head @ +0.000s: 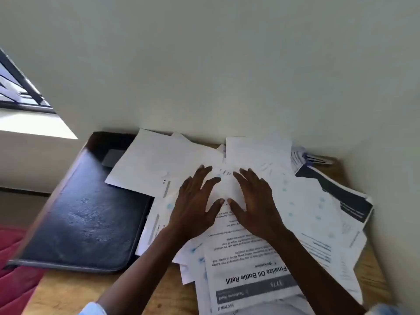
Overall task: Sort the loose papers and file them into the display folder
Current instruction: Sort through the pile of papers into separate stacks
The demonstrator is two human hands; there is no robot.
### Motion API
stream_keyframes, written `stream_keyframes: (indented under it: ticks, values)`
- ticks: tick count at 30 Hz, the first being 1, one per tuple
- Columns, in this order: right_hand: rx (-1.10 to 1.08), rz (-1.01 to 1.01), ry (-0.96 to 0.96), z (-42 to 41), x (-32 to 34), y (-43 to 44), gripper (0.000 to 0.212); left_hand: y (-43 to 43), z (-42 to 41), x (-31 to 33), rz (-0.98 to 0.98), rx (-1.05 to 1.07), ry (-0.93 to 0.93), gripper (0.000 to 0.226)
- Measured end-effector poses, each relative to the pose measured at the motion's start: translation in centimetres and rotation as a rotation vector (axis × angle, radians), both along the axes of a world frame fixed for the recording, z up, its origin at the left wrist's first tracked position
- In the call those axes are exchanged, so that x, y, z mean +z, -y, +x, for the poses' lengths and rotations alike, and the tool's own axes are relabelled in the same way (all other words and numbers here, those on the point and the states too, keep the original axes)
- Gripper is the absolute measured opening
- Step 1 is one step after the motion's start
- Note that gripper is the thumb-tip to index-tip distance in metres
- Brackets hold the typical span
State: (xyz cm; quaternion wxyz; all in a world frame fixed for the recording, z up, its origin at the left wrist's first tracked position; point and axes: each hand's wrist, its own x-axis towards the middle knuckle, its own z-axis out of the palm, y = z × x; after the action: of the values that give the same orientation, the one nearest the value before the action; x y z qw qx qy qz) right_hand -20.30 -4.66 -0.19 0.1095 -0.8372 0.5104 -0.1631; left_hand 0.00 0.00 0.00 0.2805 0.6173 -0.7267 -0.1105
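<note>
1. White loose papers (159, 160) lie in a skewed, overlapping heap across the middle and right of the table. One sheet's corner laps over the folder's right edge.
2. Left hand (193, 208) and right hand (256, 205) lie flat on top of the heap, fingers straight and spread, thumbs nearly touching. Neither grips anything.
3. Display folder (86, 212): dark, leather-look, closed, lying flat just left of the pile.
4. Step, my read: early sorting. Folder is shut and nothing looks filed.
5. Next move calls for peeling off single sheets or squaring the heap. The top printed sheet (250, 278), titled "Finalize Oil Bottle Refill", reads upside down from here, so orientation needs fixing. A dark-banded sheet (341, 196) sits at the right edge. The folder has to be opened before filing.
6. Surface: wooden table (147, 289) pushed against a plain pale wall (227, 64). Window (18, 87) with a bright sill is at upper left, red fabric (13, 258) at lower left.
</note>
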Motion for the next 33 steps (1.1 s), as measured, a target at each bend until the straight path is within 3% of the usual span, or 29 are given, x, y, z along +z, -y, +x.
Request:
stream_keyframes:
  ticks: [9,29,33]
  values:
    - [0.016,-0.184,-0.076,-0.2,-6.0,2.2,0.063,2.5,-0.5,-6.0,-0.052,0.026,0.106,0.06]
    - [0.005,-0.12,0.01,0.1,-4.7,1.3,0.07,2.4,-0.3,-5.5,-0.025,0.01,0.111,0.049]
    - [0.006,-0.127,0.019,0.1,-4.9,1.6,0.059,2.5,-0.2,-5.5,-0.027,0.011,0.11,0.045]
